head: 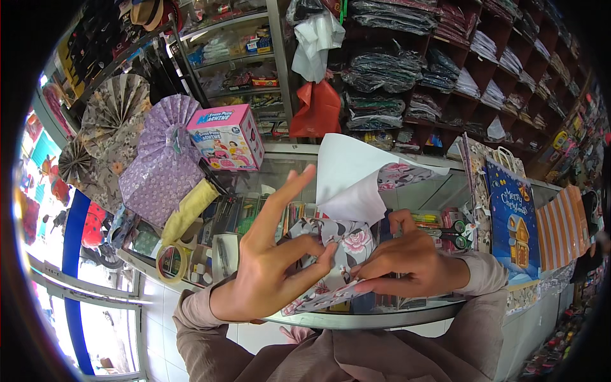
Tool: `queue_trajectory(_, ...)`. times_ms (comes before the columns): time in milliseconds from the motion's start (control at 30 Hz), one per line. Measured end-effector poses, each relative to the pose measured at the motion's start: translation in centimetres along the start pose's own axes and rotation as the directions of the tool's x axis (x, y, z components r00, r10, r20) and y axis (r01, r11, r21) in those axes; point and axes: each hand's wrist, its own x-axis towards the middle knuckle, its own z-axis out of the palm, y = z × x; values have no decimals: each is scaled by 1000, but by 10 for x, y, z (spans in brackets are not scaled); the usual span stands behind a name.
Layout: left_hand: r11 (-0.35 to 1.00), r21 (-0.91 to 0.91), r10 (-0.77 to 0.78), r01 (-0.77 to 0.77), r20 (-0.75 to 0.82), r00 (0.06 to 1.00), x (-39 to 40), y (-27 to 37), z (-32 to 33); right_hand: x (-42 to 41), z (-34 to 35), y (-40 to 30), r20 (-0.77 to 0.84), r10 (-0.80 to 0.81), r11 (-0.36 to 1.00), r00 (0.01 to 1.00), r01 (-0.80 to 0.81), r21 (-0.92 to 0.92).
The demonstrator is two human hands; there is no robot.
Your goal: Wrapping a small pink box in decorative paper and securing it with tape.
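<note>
Grey wrapping paper with pink flowers (355, 241) lies on the glass counter before me, its far part turned up to show the white back (353, 176). My left hand (279, 262) has its thumb and a bent finger pinched together at the paper, with other fingers stretched away. My right hand (410, 262) pinches the paper's folded edge on the right. Whether anything lies inside the paper is hidden. Green-handled scissors (459, 235) lie beyond my right wrist. A roll of tape (172, 262) is at the counter's left edge.
Left stand a pink toy box (226, 138), a purple floral wrapped package with a pleated fan (162, 162) and a yellow cloth-like roll (188, 210). A blue Christmas gift bag (513, 219) and an orange-striped bag (563, 227) are at right. Shelves of plastic-wrapped goods (386, 71) rise behind the counter.
</note>
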Motion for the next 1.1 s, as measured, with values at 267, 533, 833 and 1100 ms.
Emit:
queue_trajectory(267,992,-100,-82,80,-21,996,-8,-9,7,0,-11,-4,97,-23,999,995,18,45)
queue_trajectory(533,986,-147,-92,81,-71,993,-9,-8,12,2,-7,4,193,-80,970,978,32,241)
queue_trajectory(833,988,-124,-102,92,-80,992,-8,-6,11,6,-10,-3,105,24,999,994,-29,45)
queue_trajectory(1100,989,-130,-85,74,-81,993,-9,-8,10,4,14,2,-282,-518,404,808,-60,-913)
